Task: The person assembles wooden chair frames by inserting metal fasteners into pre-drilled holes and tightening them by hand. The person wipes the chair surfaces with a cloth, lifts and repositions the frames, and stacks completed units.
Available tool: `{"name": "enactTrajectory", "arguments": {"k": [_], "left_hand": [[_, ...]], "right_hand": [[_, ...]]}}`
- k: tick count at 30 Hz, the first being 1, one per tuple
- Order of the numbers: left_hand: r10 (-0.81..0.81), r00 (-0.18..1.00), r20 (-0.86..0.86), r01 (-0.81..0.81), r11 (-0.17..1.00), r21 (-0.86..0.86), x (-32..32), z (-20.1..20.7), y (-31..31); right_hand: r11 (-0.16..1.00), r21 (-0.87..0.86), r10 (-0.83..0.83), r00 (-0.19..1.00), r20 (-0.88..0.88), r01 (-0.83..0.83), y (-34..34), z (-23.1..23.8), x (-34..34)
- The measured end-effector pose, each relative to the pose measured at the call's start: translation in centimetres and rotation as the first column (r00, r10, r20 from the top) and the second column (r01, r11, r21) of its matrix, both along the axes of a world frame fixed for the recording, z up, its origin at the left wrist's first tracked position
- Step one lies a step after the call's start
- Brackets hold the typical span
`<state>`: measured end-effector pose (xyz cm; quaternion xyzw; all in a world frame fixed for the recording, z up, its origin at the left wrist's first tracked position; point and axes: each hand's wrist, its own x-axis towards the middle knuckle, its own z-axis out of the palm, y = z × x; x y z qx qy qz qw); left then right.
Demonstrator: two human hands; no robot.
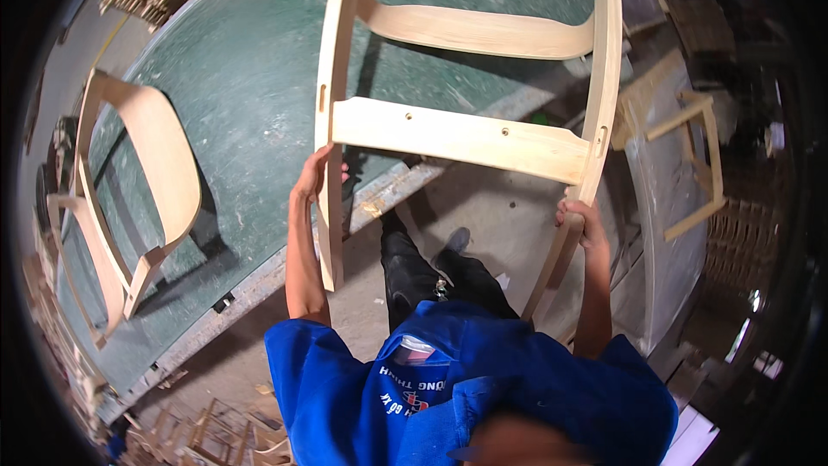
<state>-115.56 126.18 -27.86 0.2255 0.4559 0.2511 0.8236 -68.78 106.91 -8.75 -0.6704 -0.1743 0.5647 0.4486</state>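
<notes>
A worker in a blue shirt [345,388] holds a pale wooden chair frame [457,140] in both bare hands at the edge of a green-topped table [241,78]. The left hand [312,177] grasps the left post [331,60], just below the point where a flat crossrail meets it, fingertips showing on the inner side. The right hand [588,223] closes around the right post [601,78] at a matching spot, just under the other end of that rail.

Most of the frame lies beyond the grip: the crossrail, with its two small holes, spans the posts just past the hands, and a curved rail [483,33] joins them near their far ends. The posts' lower ends extend back toward the worker's body. The far part of the frame overlaps the tabletop in view, though whether it touches the surface is hard to tell from this angle.

At left, a second curved wooden frame [161,160] rests on the table, well apart from the hands.
</notes>
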Motion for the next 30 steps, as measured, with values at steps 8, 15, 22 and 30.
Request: {"name": "enactTrajectory", "arguments": {"k": [8,15,22,30], "left_hand": [[0.108,0.983,0.149,-0.103,0.994,-0.042,3.9,4.6,-14.3],[-0.205,0.964,0.17,0.175,0.969,0.173,16.6,13.2,-26.6],[-0.625,0.779,-0.055,0.602,0.721,0.343,37.4,19.4,-35.3],[-0.931,0.362,0.046,0.927,0.365,0.09,64.8,18.2,-41.3]], "right_hand": [[0.928,0.055,-0.358,0.923,-0.142,0.369,-19.8,1.3,3.0],[0.727,0.113,-0.662,0.736,-0.144,0.677,-47.0,4.6,7.3],[0.421,0.1,-0.858,0.431,-0.279,0.902,-67.6,5.2,6.8],[-0.124,0.011,-0.985,-0.121,-0.121,0.992,-73.0,6.2,8.0]]}}
